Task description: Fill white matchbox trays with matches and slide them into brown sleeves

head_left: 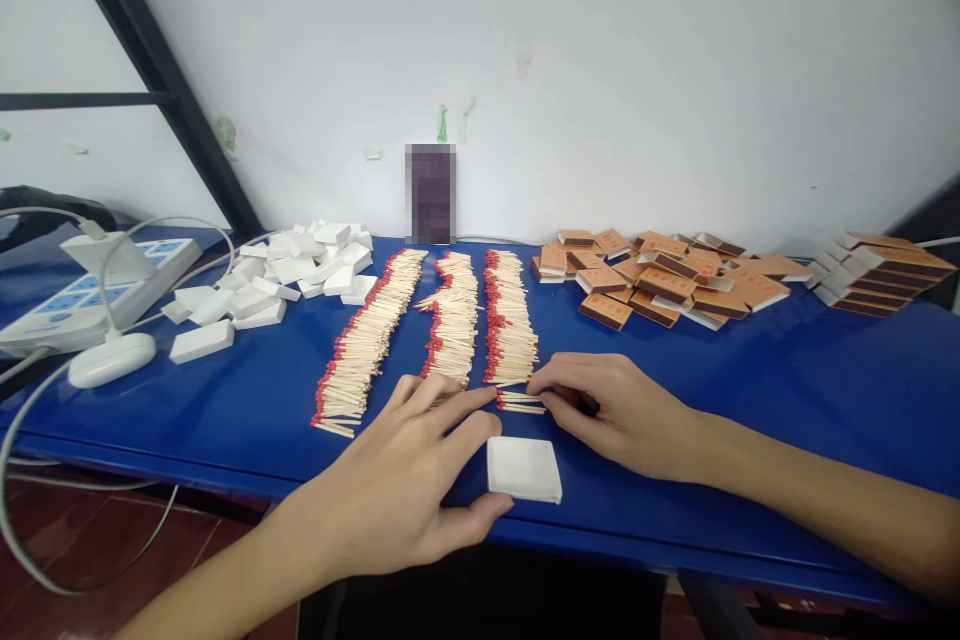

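My left hand (412, 460) reaches over the table with its fingers spread. One fingertip touches the red heads of a few loose matches (521, 402); the thumb lies by the near left corner of a white matchbox tray (523, 468). That tray rests flat near the table's front edge, and no matches show in it. From the right, my right hand (619, 410) pinches the plain ends of those matches between thumb and index finger. Beyond the hands lie three long rows of red-headed matches: a left row (373, 340), a middle row (454, 320) and a right row (511, 315).
White inner trays (292, 270) form a pile at the back left. Orange matchbox sleeves (667, 275) lie heaped at the back right, beside a neat stack of sleeves (881, 272). A power strip (90, 290) with cables and a white oval device (112, 360) occupy the left end.
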The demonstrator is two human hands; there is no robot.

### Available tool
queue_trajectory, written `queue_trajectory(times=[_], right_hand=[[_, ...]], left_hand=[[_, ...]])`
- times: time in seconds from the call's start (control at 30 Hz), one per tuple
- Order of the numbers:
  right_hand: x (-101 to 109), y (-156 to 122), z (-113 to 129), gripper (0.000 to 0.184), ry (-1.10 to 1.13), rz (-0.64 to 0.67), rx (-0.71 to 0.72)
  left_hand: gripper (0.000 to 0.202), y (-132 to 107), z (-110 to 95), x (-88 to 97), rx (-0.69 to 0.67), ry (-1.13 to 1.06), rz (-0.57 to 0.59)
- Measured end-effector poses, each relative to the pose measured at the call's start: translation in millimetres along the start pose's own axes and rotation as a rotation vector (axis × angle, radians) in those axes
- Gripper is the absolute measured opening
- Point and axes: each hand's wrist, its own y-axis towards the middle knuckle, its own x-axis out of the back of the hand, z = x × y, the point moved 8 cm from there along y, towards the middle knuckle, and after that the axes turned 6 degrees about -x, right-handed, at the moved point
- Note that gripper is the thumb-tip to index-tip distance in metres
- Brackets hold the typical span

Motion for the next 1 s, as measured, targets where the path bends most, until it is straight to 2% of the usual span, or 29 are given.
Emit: queue_trajectory(times=[0.63,1.0], right_hand=[[2.5,0.6,2.9,0.02,-0.016,-0.033,0.022],[1.1,1.1,1.8,0.022,-0.016,-0.02,0.017]], left_hand=[[0.028,-0.6,-1.4,2.9,-0.01,0.004,-0.023],[0.028,-0.2,-0.1,-1.4,0.012,-0.021,0.032]])
